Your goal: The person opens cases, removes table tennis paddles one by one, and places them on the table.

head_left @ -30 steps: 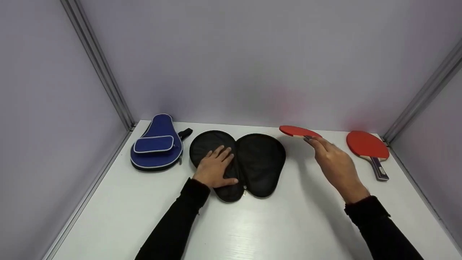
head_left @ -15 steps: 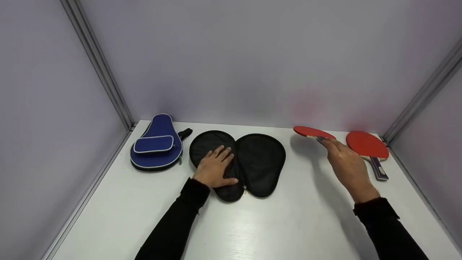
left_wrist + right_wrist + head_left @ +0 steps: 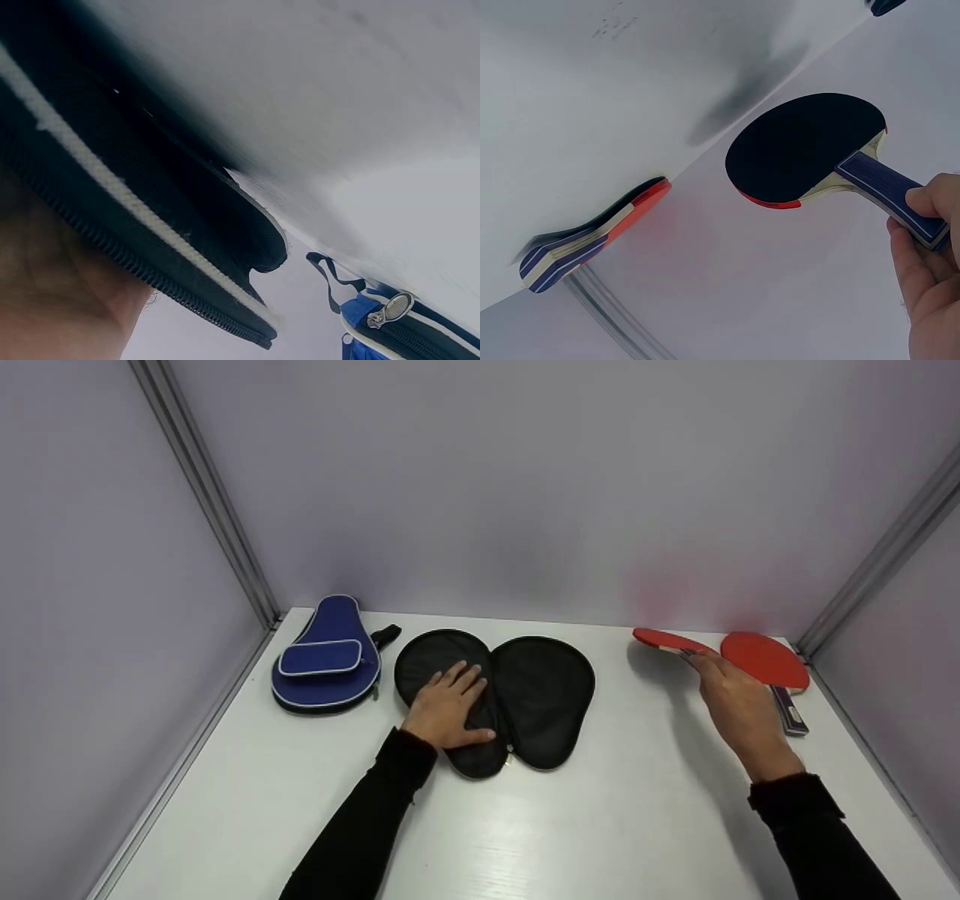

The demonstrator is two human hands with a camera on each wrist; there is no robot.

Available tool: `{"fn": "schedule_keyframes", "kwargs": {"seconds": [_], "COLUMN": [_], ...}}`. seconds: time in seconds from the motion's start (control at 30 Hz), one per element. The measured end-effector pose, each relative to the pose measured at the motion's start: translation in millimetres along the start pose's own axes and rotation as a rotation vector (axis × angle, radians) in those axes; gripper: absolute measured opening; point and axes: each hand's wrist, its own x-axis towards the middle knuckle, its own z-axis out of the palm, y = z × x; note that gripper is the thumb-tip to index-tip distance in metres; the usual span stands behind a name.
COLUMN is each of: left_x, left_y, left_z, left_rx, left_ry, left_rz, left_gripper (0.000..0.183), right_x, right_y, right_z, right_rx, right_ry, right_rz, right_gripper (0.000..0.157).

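My left hand rests with spread fingers on the left half of a black paddle case, which lies unzipped and spread flat. In the left wrist view the edge of the case shows its zipper teeth and white piping. My right hand holds a table tennis paddle by its handle, raised above the table with its red face up. The right wrist view shows that paddle's black underside, with thumb and fingers pinching the blue handle. A second red paddle lies on the table beyond my right hand, partly hidden by it.
A closed blue paddle case with white piping and a front pocket lies at the back left. The white table is walled by pale panels at the back and both sides.
My right hand has moved to the right with the paddle, bringing it close to the second paddle. My left hand has stayed in place on the black case.
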Motion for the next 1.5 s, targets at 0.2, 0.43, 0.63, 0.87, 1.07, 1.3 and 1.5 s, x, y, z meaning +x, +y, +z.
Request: {"fn": "schedule_keyframes", "kwargs": {"seconds": [0.2,0.43,0.63,0.87,1.07,1.3,1.5], "left_x": [-0.5,0.5,0.3,-1.5,0.4,2.3,2.3], "left_y": [-0.2,-0.9,-0.3,0.2,-0.6,-0.8,-0.4], "left_z": [-1.4,-0.3,-1.1,-2.3,-0.5,0.8,0.4], "left_rx": [-0.002,0.003,0.005,-0.001,-0.001,-0.013,-0.018], "left_ry": [0.002,-0.007,-0.014,-0.016,-0.026,-0.059,-0.051], "left_rz": [-0.001,0.002,-0.001,0.001,-0.002,-0.011,-0.01], "left_gripper": [0.1,0.101,0.101,0.101,0.101,0.102,0.1], "right_x": [-3.7,-9.0,-14.4,-15.3,-15.3,-18.3,-23.7], "right_y": [5.4,10.5,10.8,7.9,6.1,12.4,16.9], "right_z": [1.3,2.8,3.8,6.1,6.7,11.4,13.4], "right_rx": [-0.012,-0.031,-0.071,-0.105,-0.096,-0.097,-0.106], "right_ry": [-0.024,-0.085,-0.151,-0.205,-0.331,-0.318,-0.379], "right_rz": [0.016,0.027,0.037,0.059,0.109,0.094,0.099], "right_gripper": [0.038,0.041,0.041,0.035,0.041,0.037,0.04]}}
